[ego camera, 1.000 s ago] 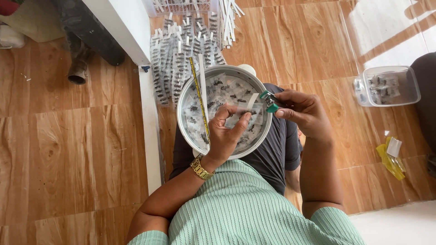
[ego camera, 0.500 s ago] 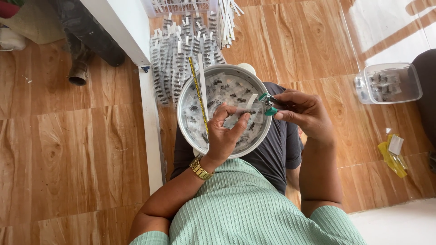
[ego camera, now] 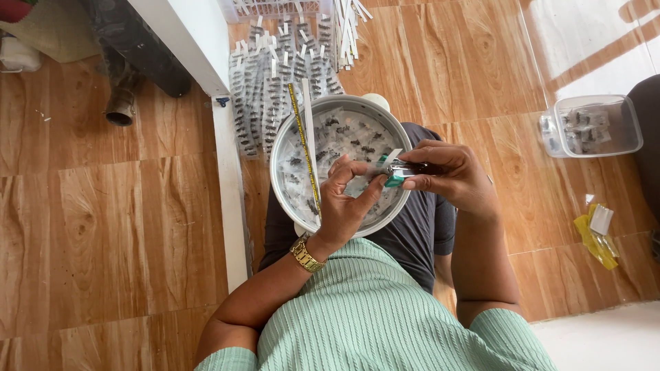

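Observation:
A round metal bowl (ego camera: 278,158) rests on my lap, filled with small dark items in clear packets. Over it my left hand (ego camera: 347,203), with a gold watch at the wrist, pinches a small clear packet with a white strip (ego camera: 390,157) at its top. My right hand (ego camera: 454,175) grips a small green-and-metal stapler (ego camera: 402,170), whose jaws sit at the packet's top edge. A yellow measuring strip (ego camera: 301,134) and a white strip lie across the bowl's left side.
Rows of filled clear packets (ego camera: 275,82) lie on the wooden floor beyond the bowl, with white strips (ego camera: 347,27) behind them. A clear plastic box (ego camera: 591,126) and a yellow packet (ego camera: 597,235) lie at right. A white wall edge (ego camera: 223,178) and a dark pipe (ego camera: 127,82) stand at left.
Both hands, with the stapler and packet, have shifted slightly lower over the bowl, closer to me. Nothing else has moved.

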